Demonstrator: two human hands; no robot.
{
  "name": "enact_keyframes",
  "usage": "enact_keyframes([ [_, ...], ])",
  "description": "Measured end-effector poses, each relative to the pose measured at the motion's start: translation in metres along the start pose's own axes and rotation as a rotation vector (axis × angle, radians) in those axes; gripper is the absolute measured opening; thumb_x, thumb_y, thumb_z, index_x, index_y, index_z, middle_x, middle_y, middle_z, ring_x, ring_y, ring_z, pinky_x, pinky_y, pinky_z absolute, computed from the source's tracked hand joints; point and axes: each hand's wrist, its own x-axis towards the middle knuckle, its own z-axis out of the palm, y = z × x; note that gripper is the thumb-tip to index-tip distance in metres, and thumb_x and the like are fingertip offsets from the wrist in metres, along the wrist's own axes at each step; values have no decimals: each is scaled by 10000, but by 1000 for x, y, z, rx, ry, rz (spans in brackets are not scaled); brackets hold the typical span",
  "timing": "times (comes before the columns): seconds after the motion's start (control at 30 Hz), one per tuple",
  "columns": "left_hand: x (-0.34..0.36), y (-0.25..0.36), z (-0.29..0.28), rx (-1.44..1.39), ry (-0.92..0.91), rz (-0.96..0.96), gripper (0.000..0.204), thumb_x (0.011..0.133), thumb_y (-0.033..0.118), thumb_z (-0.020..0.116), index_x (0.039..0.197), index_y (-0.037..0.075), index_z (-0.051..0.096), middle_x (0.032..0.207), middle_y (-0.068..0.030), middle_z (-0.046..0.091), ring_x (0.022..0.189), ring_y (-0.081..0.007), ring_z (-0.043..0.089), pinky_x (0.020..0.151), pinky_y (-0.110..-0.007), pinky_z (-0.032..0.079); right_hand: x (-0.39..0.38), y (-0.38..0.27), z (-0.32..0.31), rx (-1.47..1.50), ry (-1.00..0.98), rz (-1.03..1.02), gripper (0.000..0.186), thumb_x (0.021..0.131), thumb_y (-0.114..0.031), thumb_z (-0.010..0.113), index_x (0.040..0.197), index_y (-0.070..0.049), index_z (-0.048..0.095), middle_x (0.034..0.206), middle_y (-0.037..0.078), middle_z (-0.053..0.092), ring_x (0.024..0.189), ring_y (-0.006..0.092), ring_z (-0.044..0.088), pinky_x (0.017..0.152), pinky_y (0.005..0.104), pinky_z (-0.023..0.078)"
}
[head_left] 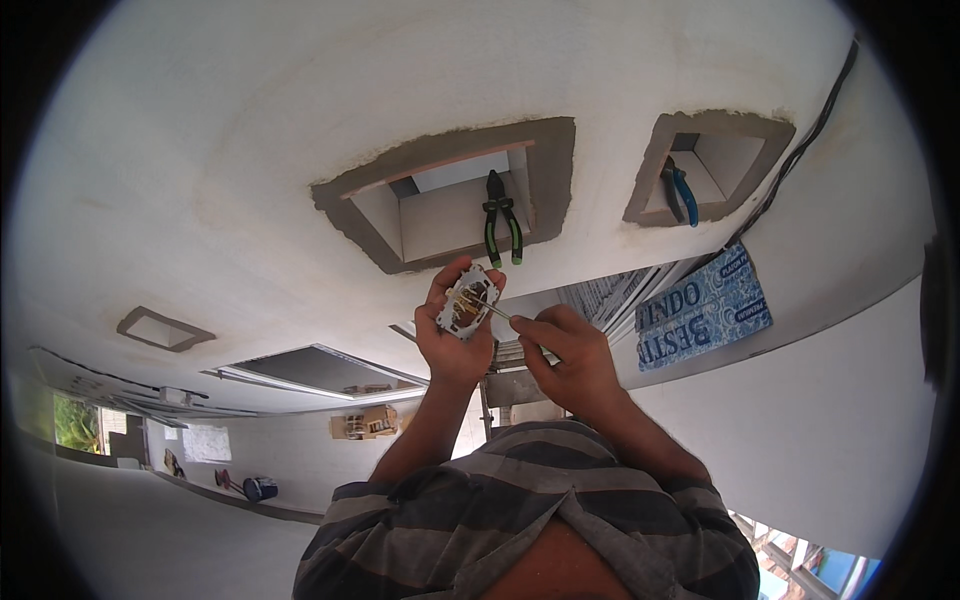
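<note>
The left hand (452,335) is grasping a small white socket insert (466,302), brass contacts facing up. Just beside it, the right hand (572,352) is clenching a thin screwdriver (492,309), tip touching the contacts. Above them, green-handled pliers (503,222) are resting in a ceiling recess (548,165). The tip may be slipping off a screw if pressure goes sideways.

Building under renovation: raw-edged ceiling cutouts (455,195), loose black cable (800,150), pliers (502,220) left in recess, bare plaster.

Green-handled pliers (502,220) stand in the big square wall recess (440,215); blue-handled pliers (681,192) lean at the smaller recess's (725,160) left edge.
</note>
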Motion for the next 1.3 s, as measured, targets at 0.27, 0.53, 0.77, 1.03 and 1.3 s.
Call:
enact_keyframes([
  [0.27, 2, 0, 1, 87, 18, 16, 591, 919, 314, 357, 1379, -15, 530, 1193, -159, 658, 1183, -339, 641, 1193, -547, 386, 4, 2, 3, 25, -32, 119, 232, 850, -42, 716, 1079, -73, 698, 892, 139, 648, 744, 344, 682, 645, 442, 559],
  [0.53, 3, 1, -3, 29, 33, -5, 604, 917, 324, 360, 1385, -17, 528, 1190, -161, 661, 1173, -337, 643, 1184, -538, 397, 8, -3, 1, 30, 29, 43, 183, 860, -64, 705, 1040, -67, 669, 859, 153, 646, 729, 382, 677, 640, 468, 548],
  [0.77, 3, 1, -2, -29, 52, -12, 583, 926, 312, 345, 1375, -10, 532, 1190, -154, 662, 1163, -328, 647, 1173, -540, 406, 4, -3, -1, 46, 17, 40, 237, 834, -22, 743, 1064, -45, 690, 861, 135, 646, 714, 316, 672, 618, 396, 542],
  [1.03, 4, 5, 3, -111, 24, 18, 582, 927, 344, 343, 1354, 8, 549, 1193, -146, 649, 1160, -314, 646, 1180, -541, 395, -4, -15, -2, 141, -19, -23, 265, 830, -8, 733, 1090, -39, 690, 880, 126, 631, 717, 304, 665, 617, 395, 535],
  [1.3, 3, 7, 4, -122, 1, 23, 570, 933, 344, 352, 1355, 16, 549, 1196, -142, 644, 1163, -312, 645, 1188, -542, 382, -2, -12, 3, 190, -39, 22, 266, 844, 20, 733, 1106, -12, 702, 895, 136, 645, 738, 283, 680, 634, 371, 535],
])
